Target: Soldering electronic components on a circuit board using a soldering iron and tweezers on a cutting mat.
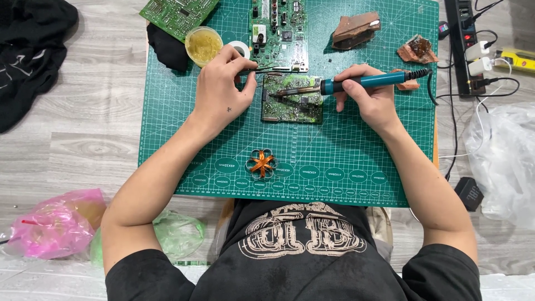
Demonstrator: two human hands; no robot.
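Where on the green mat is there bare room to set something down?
Bare mat lies below the small board, between the forearms, right of the orange coil. The top edge is crowded: boards, flux tub, brown chunks, and both hands, left, right.

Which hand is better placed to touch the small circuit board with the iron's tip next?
Right. The right hand grips the soldering iron, its tip over the small circuit board; the left hand holds tweezers.

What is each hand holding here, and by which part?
The right hand grips the teal soldering iron by its handle. The left hand pinches thin tweezers at their rear end, above the small circuit board.
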